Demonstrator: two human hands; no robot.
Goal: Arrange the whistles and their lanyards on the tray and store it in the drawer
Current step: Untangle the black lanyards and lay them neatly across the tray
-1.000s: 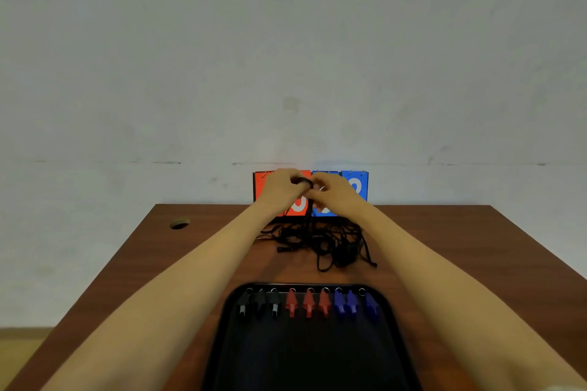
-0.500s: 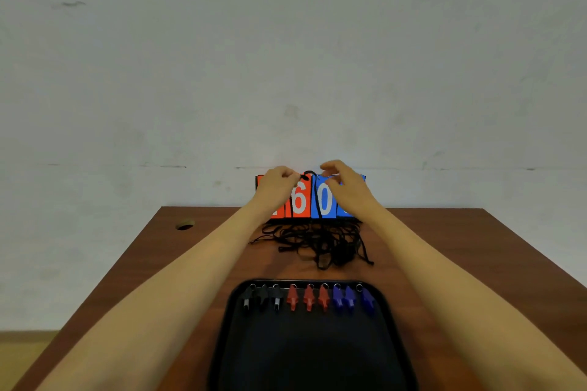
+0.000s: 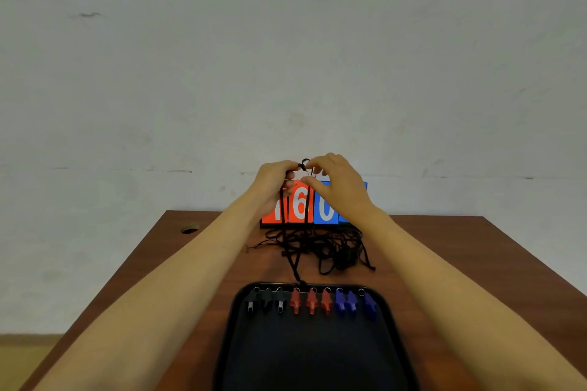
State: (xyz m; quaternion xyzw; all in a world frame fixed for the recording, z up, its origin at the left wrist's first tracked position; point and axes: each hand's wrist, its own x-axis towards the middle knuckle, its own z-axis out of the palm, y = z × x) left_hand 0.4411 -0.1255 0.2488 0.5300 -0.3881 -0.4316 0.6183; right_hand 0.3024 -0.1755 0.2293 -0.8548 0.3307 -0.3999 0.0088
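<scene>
Against the frame half a second back, one lanyard (image 3: pixel 307 206) is now drawn up out of the heap: two black strands are stretched down across the red face of the scoreboard (image 3: pixel 300 205), where only a short bit of cord was seen at the fingertips before. The hands are kept at much the same height, in front of the scoreboard's top edge at the far edge of the tabletop (image 3: pixel 152 251).

The left hand (image 3: pixel 274 182) is seen with its fingers curled in, and the cord is pinched at their tips, one strand dropping straight below them. The right hand (image 3: pixel 340 187) is held with forefinger and thumb closed on the cord just under its small black clip; the remaining fingers are arched loosely above, touching nothing. The clip is shown poking up between the two hands.

The lower end of the lifted lanyard is trailed down to the far rim of the tray (image 3: pixel 235 305), about over the first red whistle. The heap of lanyards (image 3: pixel 327 247) is left tangled on the tabletop between scoreboard and tray. The whistles (image 3: pixel 311 300) are lined up along the tray's far edge: three black, three red, three blue. The tray itself is set at the near edge, between the forearms.
</scene>
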